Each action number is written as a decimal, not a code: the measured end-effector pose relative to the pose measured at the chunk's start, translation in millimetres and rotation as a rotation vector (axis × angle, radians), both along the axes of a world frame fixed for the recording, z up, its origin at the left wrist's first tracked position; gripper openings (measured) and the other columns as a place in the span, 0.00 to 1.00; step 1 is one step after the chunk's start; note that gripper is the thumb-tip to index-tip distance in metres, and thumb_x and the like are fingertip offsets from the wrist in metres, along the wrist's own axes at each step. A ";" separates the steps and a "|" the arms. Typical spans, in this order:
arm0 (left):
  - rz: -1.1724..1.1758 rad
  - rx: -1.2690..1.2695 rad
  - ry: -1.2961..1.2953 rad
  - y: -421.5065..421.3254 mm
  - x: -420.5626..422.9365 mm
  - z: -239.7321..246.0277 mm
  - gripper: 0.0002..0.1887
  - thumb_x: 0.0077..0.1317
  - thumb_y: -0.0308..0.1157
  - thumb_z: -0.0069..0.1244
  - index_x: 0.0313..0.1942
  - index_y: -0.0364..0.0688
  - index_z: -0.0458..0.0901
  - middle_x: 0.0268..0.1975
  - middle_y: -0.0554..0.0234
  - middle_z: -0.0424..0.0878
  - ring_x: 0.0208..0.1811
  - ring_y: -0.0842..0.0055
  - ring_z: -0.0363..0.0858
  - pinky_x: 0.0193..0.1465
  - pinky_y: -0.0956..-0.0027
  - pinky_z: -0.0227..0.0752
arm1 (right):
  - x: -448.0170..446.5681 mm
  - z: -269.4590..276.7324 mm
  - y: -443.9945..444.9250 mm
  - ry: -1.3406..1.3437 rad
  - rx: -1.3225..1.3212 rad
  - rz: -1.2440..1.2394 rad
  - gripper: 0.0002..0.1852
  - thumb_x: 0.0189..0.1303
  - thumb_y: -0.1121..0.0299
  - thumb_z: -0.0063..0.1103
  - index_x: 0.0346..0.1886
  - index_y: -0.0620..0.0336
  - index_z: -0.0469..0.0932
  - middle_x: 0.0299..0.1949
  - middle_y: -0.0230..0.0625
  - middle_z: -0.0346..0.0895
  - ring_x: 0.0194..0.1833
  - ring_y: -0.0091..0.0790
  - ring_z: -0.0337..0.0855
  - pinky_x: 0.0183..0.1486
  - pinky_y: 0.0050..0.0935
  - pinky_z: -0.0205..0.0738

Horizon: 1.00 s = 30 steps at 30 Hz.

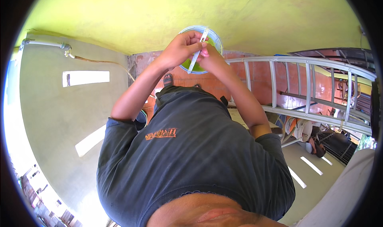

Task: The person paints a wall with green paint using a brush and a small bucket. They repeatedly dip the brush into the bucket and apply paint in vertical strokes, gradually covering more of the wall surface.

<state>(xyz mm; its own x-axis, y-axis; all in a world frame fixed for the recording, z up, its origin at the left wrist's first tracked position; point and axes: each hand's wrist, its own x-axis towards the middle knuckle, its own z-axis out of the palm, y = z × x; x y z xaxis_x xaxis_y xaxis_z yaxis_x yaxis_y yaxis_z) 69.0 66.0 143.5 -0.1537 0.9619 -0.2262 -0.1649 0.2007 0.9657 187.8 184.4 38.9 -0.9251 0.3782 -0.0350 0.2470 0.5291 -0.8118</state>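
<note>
Near the top centre is a round bucket [220, 44] with yellow-green paint [197, 67] inside. A thin, flat, whitish strip [194, 61] with a slot near its upper part lies slantwise across my view of the bucket. My left hand [182, 49] has its fingers around the upper middle of the strip. My right hand [209, 58] meets it from the other side, its fingers touching the left hand's fingers and the strip. Whether the strip rests on the bucket's rim cannot be told. Some right fingertips are hidden.
A yellow-green wall [143, 14] rises beyond the bucket. An aluminium ladder [273, 83] extends to the right above reddish floor tiles [260, 92]. At the left, a pipe [45, 43] with a tap and hose [98, 61] runs along a grey wall [45, 107]. A dark bucket [141, 119] stands beside my body.
</note>
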 end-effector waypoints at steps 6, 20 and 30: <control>0.046 -0.070 0.041 9.5 -2.4 4.5 0.18 0.78 0.42 0.52 0.54 0.35 0.76 0.39 0.63 0.89 0.42 0.79 0.88 0.45 0.71 0.81 | 48.9 47.6 22.3 0.106 0.197 -0.253 0.06 0.59 0.70 0.71 0.34 0.63 0.88 0.37 0.38 0.85 0.46 0.44 0.84 0.52 0.43 0.75; 0.053 -0.186 0.038 23.4 -22.2 12.8 0.12 0.75 0.38 0.54 0.48 0.40 0.74 0.30 0.70 0.78 0.33 0.78 0.84 0.44 0.68 0.79 | 67.6 -16.8 10.7 0.369 0.387 -0.397 0.11 0.53 0.69 0.79 0.39 0.61 0.90 0.43 0.41 0.70 0.46 0.43 0.74 0.49 0.38 0.73; 0.125 -0.149 -0.048 20.1 -29.2 -7.0 0.10 0.76 0.37 0.54 0.46 0.42 0.73 0.29 0.71 0.76 0.28 0.81 0.76 0.46 0.66 0.81 | 55.0 -32.1 16.5 0.356 0.320 -0.673 0.12 0.56 0.70 0.77 0.41 0.65 0.89 0.52 0.51 0.80 0.49 0.51 0.83 0.52 0.44 0.77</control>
